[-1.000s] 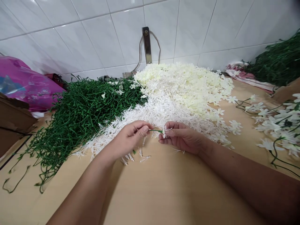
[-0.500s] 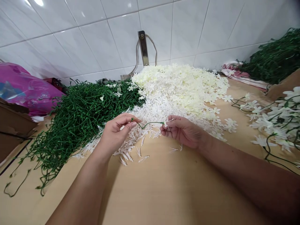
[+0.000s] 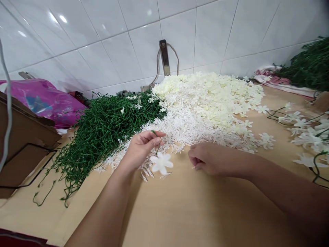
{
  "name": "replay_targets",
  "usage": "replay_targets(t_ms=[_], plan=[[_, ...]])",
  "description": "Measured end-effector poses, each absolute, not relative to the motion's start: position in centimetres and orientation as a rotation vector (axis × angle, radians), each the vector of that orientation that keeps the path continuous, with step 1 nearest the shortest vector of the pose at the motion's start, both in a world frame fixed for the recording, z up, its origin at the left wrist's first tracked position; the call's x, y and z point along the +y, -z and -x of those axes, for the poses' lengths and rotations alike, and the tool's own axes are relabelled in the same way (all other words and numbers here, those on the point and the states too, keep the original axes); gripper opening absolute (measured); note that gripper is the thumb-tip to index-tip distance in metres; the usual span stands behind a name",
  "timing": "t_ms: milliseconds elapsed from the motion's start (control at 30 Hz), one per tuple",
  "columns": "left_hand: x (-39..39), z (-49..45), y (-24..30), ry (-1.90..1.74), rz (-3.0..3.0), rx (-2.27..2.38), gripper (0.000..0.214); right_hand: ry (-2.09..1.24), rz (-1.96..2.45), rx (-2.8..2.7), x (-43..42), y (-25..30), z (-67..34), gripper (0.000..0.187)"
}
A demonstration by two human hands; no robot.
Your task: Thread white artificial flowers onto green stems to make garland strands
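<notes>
My left hand pinches the green stem of an artificial flower between thumb and fingers. The stem's green tip sticks up above the fingers. A white blossom with open petals hangs below that hand, slightly blurred. My right hand is closed low over the table, its fingertips pressed together. A thin white stamen end shows at those fingertips; the rest of it is hidden. Just beyond both hands lies a heap of white stamens. Behind it is a pile of cream-white petals.
Green plastic stems are heaped on the left. Finished-looking white flowers on stems lie at the right. A cardboard box and a pink bag stand at far left. Against the tiled wall are a metal bracket and more green stems.
My right hand has let go of the blossom end and moved down to the table at the right. The flower now hangs from my left hand. The view has shifted slightly left.
</notes>
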State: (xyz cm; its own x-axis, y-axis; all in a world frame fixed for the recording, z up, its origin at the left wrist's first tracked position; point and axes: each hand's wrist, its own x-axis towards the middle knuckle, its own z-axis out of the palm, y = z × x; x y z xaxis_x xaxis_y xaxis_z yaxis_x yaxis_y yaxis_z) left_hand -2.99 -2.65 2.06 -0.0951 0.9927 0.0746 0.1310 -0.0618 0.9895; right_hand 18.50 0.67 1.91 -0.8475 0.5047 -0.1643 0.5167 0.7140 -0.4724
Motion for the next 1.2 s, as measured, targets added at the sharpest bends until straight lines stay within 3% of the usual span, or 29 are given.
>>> replay_targets(t_ms=[233,400,533,633,933,1200], plan=[[-4.3,-0.1,-1.5,-0.763,-1.448,1.273,0.012,1.045,-1.201,3.091,2.5,-2.6,-19.2,0.007],[-4.3,-0.8,-1.4,-0.667,-1.740,1.257,0.019,1.756,-1.419,2.936,4.2,-3.3,-20.2,0.009],[-3.7,-0.4,-1.6,-0.773,-1.849,1.356,0.019,2.418,-1.363,2.647,5.1,-3.3,-20.8,0.010],[-3.4,-0.1,-1.5,-0.832,-1.819,1.467,0.020,2.733,-1.444,2.425,5.5,-3.4,-21.3,0.008],[-1.2,-0.6,-3.4,-0.785,-1.830,1.806,0.020,2.946,-1.767,2.433,6.7,-5.1,-23.6,0.013],[6.0,-5.2,-4.2,-0.809,-2.048,1.872,0.022,2.977,-1.841,2.576,6.9,-6.9,-25.5,0.014]])
